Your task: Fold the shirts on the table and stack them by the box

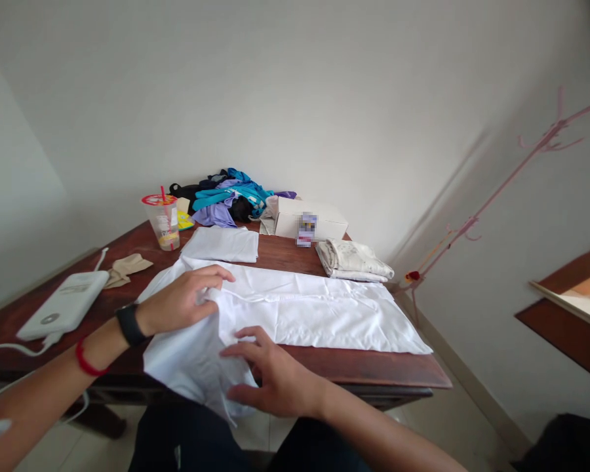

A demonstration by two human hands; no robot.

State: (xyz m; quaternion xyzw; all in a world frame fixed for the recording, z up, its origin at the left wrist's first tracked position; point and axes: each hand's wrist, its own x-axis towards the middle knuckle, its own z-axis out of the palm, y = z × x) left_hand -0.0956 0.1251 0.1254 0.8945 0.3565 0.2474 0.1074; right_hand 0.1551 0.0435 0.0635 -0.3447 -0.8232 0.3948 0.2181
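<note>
A long piece of white cloth (324, 314), perhaps a garment, lies folded lengthwise across the table, and its left part droops over the front edge. My left hand (187, 298), with a black band and a red string on the wrist, pinches a raised fold of it between thumb and fingers. Lower and to the right, my right hand (275, 377) has its fingers spread and curved beside the drooping part; whether the fingertips touch it I cannot tell. Behind my left hand lies a flat folded white cloth (221, 244).
A plastic cup with a red straw (163, 223) and a white power bank with a cable (66, 305) stand left on the dark wooden table (373, 368). Crumpled clothes (236, 196), a white box (324, 219) and folded patterned fabric (354, 259) are behind. A pink coat rack (501, 174) leans right.
</note>
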